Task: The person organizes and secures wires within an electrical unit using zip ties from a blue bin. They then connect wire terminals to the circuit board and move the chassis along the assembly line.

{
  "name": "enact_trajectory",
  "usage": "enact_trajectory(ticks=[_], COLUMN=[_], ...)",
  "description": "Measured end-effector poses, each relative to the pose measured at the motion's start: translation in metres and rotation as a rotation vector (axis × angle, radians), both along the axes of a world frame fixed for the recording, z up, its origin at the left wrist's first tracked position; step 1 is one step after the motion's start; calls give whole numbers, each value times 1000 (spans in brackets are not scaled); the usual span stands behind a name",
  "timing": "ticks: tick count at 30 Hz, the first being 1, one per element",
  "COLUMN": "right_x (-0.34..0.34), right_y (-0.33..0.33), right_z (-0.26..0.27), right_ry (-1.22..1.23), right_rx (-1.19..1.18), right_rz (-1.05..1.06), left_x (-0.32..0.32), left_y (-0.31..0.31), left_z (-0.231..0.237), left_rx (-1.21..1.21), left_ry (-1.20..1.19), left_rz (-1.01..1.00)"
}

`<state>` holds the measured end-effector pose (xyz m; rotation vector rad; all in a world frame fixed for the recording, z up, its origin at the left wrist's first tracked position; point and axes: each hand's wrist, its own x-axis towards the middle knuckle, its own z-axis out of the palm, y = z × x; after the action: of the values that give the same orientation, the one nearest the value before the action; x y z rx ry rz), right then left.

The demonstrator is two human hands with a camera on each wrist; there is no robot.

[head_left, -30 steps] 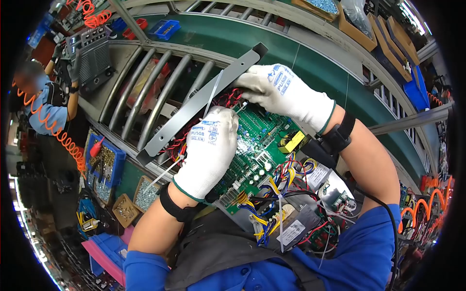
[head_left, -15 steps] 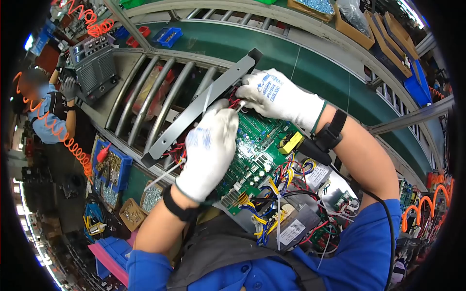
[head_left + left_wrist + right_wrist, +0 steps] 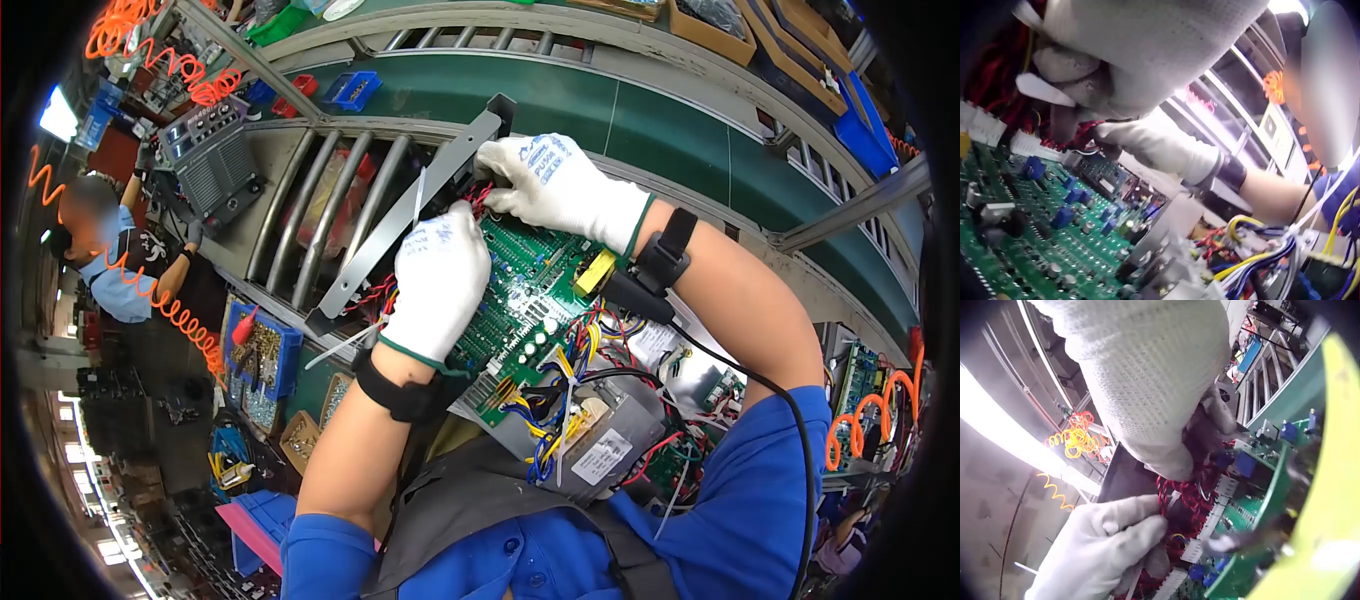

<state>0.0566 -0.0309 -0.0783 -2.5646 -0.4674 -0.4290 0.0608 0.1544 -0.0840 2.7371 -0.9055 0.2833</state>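
Note:
Both hands wear white knit gloves and meet at a bundle of red and black twisted wires (image 3: 1194, 506) along the board's edge. My left hand (image 3: 440, 282) pinches some of these wires between thumb and fingers, plainest in the right wrist view. Just across from it, my right hand (image 3: 565, 188) has curled fingers gripping the same bundle, partly hidden by the glove. Below them lies a green circuit board (image 3: 515, 300) with a row of white connectors (image 3: 1213, 519). A long grey metal panel (image 3: 395, 225) stands behind the wires. White cable ties (image 3: 419, 197) stick out near the left hand.
Yellow, blue and black cables and a labelled metal box (image 3: 600, 455) sit close to my body. Beyond the panel run conveyor rollers (image 3: 325, 220) and a green belt (image 3: 660, 115). Screw bins (image 3: 265, 350) stand at left. Another person (image 3: 125, 270) works at the far left.
The head view has shifted, so the surroundings sit farther right at left. My right fingertips have come closer to my left hand at the wires. Both hands remain at the bundle.

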Motion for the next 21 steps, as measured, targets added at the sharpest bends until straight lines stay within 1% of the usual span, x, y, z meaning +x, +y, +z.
enact_trajectory(ticks=[1, 2, 3, 4, 5, 7, 8, 9, 11, 12, 13, 15, 16, 17, 19, 21], right_x=[-2, -4, -7, -11, -12, -12, -12, -14, -19, -15, -17, -20, -19, -18, -15, -16], right_y=[2, 2, 2, 2, 2, -1, -3, -3, -3, -4, -2, 4, 6, 6, 3, -1], right_z=[2, 3, 4, 8, 11, 15, 6, 1, -8, -22, -16, -4, -1, 1, 4, 9], right_ry=[-6, 18, 44, 111, 110, 408, 329, 333, 160, 75, 74, 330, 428, 421, 572, 598], right_rx=[2, -39, -79, -55, -56, 117, 151, 147, 139, 164, 161, 293, 392, 393, 462, 444], right_rz=[-8, -34, -60, -62, -66, -47, -41, -40, -30, -10, -12, -68, -94, -91, -78, -56], left_x=[4, 5, 4, 4, 4, 7, 8, 10, 12, 13, 12, 11, 11, 8, -5, -23], left_y=[-3, -3, -3, -3, -2, -1, -1, -1, 0, -1, -2, -2, -1, 0, 1, 2], left_z=[0, -1, 1, 3, 3, 0, -2, -3, -6, -6, -4, 1, 2, 2, 5, 23], left_rx=[-85, -182, -181, -223, -265, -269, -257, -245, -262, -275, -279, -271, -270, -252, -207, -275], left_ry=[46, 43, 40, 150, 262, 222, 187, 154, 173, 185, 184, 332, 326, 284, 160, 305], left_rz=[-38, -69, -78, -49, -17, -28, -46, -64, -65, -68, -70, -35, -36, -32, -18, 36])
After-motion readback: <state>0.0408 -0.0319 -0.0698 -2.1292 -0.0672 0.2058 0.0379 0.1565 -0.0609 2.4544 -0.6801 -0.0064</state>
